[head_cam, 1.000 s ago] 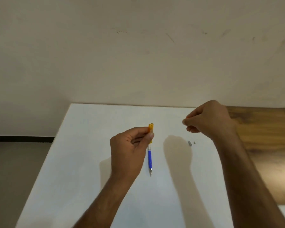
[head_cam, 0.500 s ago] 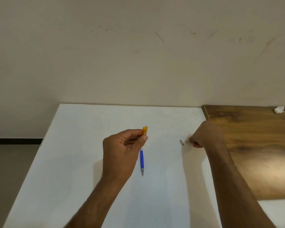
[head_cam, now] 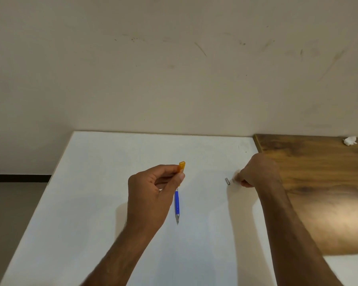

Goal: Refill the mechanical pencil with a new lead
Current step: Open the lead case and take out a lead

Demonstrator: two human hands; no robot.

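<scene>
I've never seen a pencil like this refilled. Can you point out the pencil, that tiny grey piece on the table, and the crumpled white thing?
mechanical pencil point(head_cam: 177, 203): head view, on its blue barrel.
small grey piece point(head_cam: 227, 181): head view, its middle.
crumpled white scrap point(head_cam: 350, 140): head view, its centre.

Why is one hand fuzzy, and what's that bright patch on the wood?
Head view: right hand fingertips smear, motion blur beside the small grey piece; left hand and pencil sharp. Pale glare on wooden top; soft arm shadows on white table.
</scene>
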